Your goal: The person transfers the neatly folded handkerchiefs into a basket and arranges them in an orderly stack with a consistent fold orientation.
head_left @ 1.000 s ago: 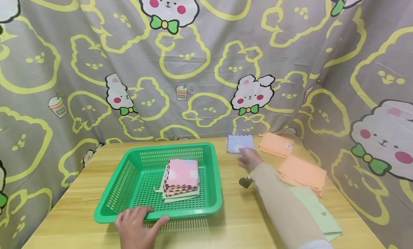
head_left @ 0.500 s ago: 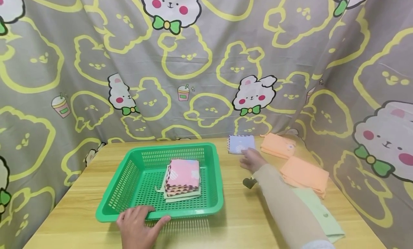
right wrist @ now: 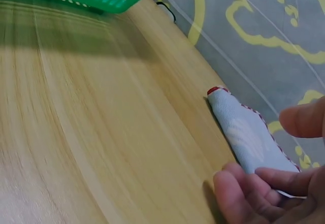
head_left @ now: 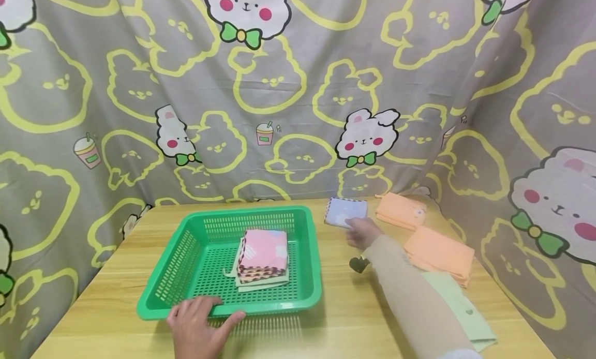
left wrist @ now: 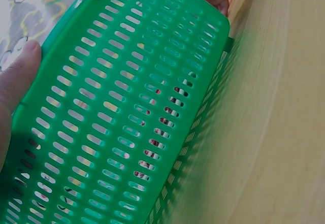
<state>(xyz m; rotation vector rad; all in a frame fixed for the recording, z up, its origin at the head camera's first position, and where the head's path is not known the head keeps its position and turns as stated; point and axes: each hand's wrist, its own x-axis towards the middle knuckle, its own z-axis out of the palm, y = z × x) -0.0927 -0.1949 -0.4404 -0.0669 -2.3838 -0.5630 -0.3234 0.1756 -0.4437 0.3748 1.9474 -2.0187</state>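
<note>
My left hand point(head_left: 197, 325) grips the front rim of a green plastic basket point(head_left: 315, 276); in the left wrist view its thumb point(left wrist: 25, 66) lies along the rim. Inside the basket is a small stack of folded towels, a pink one point(head_left: 265, 249) on top and a pale one point(head_left: 244, 286) beneath. To the right of the basket, my right hand point(head_left: 363, 232) touches the near edge of a folded blue towel point(head_left: 344, 210) with checked trim. In the right wrist view, fingers point(right wrist: 244, 188) meet that towel's edge while the thumb point(right wrist: 303, 120) stands apart from it.
Two folded orange towels point(head_left: 400, 210) point(head_left: 440, 250) and a folded light green towel point(head_left: 461, 307) lie along the right side of the wooden table point(head_left: 321, 333). A patterned grey curtain point(head_left: 298, 90) hangs behind and beside the table. A dark heart-shaped tag point(head_left: 357, 265) shows at the right sleeve.
The blue towel has shifted slightly toward me and turned a little under my right fingers. My left hand and the basket stay as they were.
</note>
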